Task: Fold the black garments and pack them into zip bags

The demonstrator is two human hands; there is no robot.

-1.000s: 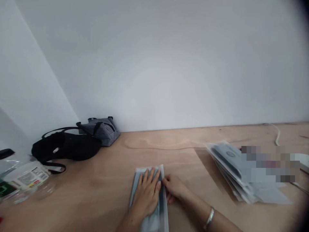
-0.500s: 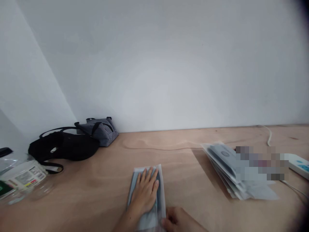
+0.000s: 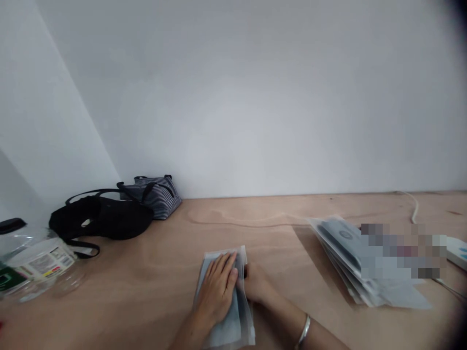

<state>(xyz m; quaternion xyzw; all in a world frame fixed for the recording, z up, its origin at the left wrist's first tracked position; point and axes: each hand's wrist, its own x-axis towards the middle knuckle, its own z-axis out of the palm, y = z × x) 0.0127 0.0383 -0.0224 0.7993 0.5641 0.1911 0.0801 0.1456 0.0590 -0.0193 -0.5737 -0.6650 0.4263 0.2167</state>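
Observation:
A frosted plastic zip bag (image 3: 222,335) lies on the wooden table, with something flat and grey-blue inside it. My left hand (image 3: 217,287) rests flat on top of the bag, fingers stretched forward and close together. At the bag's right edge, my right hand (image 3: 257,282) has its fingers curled in and closed against the edge; their tips are partly hidden. A silver bangle (image 3: 304,330) circles my right wrist.
To the right lies a stack of similar filled bags (image 3: 339,253), partly covered by a blurred patch. Beyond it are a white power strip (image 3: 456,250) and cord. On the left stand a clear labelled bottle (image 3: 36,267), a black bag (image 3: 109,216) and a striped bag (image 3: 164,199).
My right hand has moved forward along the bag's right edge, from near its lower corner to beside my left fingers. My left hand still presses on the bag.

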